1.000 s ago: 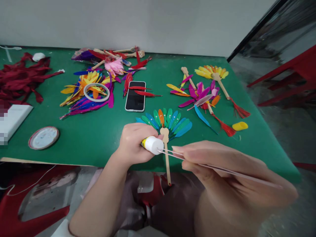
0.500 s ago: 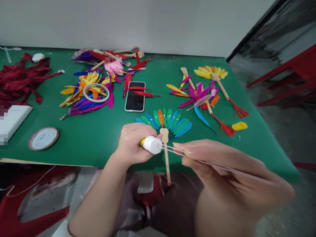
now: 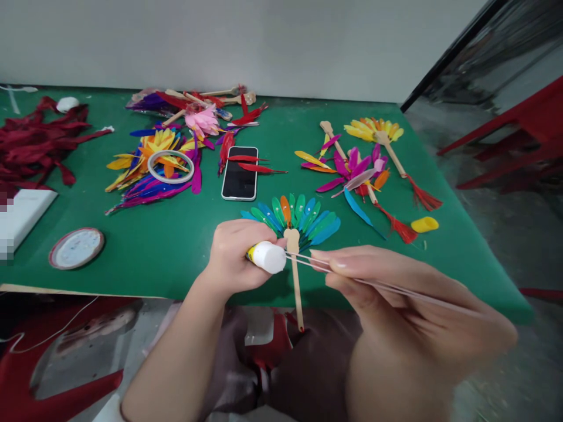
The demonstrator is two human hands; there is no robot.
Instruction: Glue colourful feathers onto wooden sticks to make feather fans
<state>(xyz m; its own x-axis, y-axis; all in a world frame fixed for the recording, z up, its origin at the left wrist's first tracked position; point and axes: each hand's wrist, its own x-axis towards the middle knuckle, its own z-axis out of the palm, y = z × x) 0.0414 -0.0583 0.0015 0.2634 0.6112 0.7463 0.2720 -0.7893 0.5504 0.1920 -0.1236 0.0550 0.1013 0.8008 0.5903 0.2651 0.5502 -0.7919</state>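
My left hand is wrapped round a glue stick, its white end turned to the right. My right hand pinches a pair of thin tweezers between thumb and fingers. The tweezer tips lie at the right edge of the white end; I cannot tell whether they touch it. Just beyond both hands is a feather fan of green and blue feathers with one orange feather, small pale dots on several. Its wooden handle points toward me, past the table edge. My left hand covers part of the fan's left side.
A phone with red feathers across it lies behind the fan. To its left, a tape ring rests on coloured feathers. A yellow fan, loose feathers and a yellow cap lie right. A round lid sits left.
The tweezer tips have shifted from the face of the glue stick's white end to its right edge. Both hands otherwise keep nearly the same place.
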